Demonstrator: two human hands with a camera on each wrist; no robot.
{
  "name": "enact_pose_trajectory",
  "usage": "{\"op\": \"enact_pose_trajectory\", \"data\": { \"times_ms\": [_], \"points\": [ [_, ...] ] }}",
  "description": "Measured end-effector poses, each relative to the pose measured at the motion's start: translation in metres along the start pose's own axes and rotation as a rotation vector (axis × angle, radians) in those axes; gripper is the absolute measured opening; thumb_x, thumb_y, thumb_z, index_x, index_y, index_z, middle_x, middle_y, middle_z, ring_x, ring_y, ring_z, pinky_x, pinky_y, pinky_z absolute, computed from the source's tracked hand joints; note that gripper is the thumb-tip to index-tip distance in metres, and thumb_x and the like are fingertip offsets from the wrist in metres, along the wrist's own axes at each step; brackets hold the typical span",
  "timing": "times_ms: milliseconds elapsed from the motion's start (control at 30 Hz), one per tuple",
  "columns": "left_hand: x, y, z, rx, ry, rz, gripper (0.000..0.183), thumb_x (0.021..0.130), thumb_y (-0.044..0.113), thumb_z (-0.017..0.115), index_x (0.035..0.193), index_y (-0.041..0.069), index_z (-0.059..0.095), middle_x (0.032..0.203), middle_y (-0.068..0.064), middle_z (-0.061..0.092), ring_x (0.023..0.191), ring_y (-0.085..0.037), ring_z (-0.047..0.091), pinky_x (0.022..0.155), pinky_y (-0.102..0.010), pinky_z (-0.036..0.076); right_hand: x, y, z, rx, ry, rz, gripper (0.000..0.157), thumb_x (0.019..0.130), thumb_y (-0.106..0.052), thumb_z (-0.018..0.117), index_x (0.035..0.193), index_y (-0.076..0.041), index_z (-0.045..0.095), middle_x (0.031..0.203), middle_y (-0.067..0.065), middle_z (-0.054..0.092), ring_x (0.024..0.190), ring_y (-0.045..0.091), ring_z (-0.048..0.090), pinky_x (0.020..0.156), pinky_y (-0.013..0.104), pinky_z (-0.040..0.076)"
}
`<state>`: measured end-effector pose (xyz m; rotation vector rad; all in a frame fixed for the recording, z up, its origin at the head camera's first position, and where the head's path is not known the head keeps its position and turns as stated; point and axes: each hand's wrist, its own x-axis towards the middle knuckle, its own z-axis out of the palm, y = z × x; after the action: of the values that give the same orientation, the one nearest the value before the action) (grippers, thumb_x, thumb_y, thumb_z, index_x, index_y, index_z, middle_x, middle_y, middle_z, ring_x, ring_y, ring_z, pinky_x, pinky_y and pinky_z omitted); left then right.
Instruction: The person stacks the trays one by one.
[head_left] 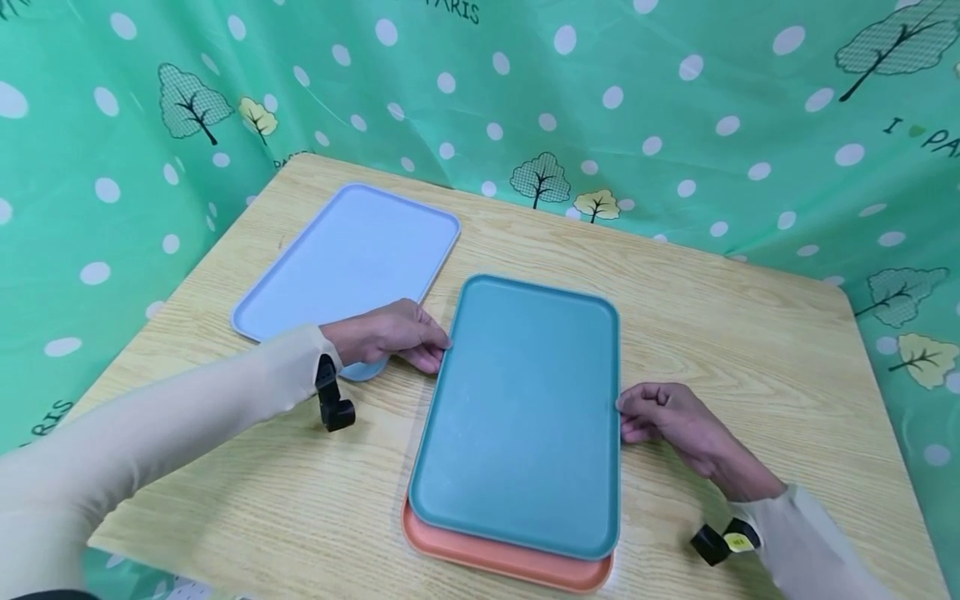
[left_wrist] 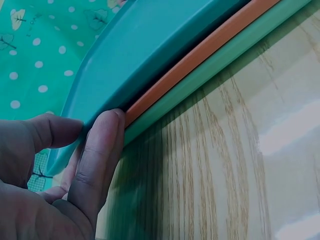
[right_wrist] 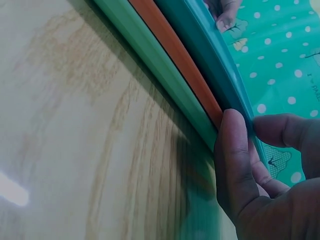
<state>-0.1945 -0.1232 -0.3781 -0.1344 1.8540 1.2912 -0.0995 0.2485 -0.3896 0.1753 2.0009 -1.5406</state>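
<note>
A teal tray (head_left: pixel 525 417) lies over an orange tray (head_left: pixel 510 557), whose near edge sticks out below it. Both wrist views show a green tray (left_wrist: pixel 220 75) under the orange one. My left hand (head_left: pixel 401 333) pinches the teal tray's left edge, thumb on top and fingers beneath. On the opposite side, my right hand (head_left: pixel 671 423) pinches its right edge in the same way. In the right wrist view a gap shows between the teal tray (right_wrist: pixel 200 45) and the orange tray (right_wrist: pixel 180 55) along that side.
A light blue tray (head_left: pixel 352 258) lies at the back left of the wooden table (head_left: pixel 750 358), partly behind my left hand and forearm. Green patterned cloth (head_left: pixel 465 92) hangs along the table's back and sides.
</note>
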Motion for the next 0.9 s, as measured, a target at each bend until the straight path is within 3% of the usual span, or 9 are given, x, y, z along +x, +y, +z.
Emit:
{"op": "enact_pose_trajectory", "data": {
  "times_ms": [367,900],
  "points": [
    [-0.0038,-0.0014,-0.0014,-0.002,-0.014,0.017,0.018,0.085,0.013,0.065,0.089,-0.004,0.068,0.063,-0.006,0.069,0.057,-0.011,0.067,0.063,-0.026,0.057,-0.0046,0.0028,0.0026,0.009,-0.002,0.020,0.023,0.091,-0.014,0.057,0.099,0.007,0.056,0.077,0.002,0.065,0.069,0.010,0.065,0.068,0.026,0.057],
    [-0.0064,-0.0008,-0.0026,0.058,-0.042,-0.012,0.017,0.085,0.013,0.064,0.090,-0.002,0.068,0.066,-0.007,0.069,0.058,-0.013,0.068,0.062,-0.026,0.057,-0.0061,0.0006,0.0072,-0.035,0.018,0.056,0.023,0.087,-0.014,0.060,0.097,0.006,0.054,0.074,0.004,0.064,0.067,0.013,0.065,0.066,0.029,0.057]
  ]
}}
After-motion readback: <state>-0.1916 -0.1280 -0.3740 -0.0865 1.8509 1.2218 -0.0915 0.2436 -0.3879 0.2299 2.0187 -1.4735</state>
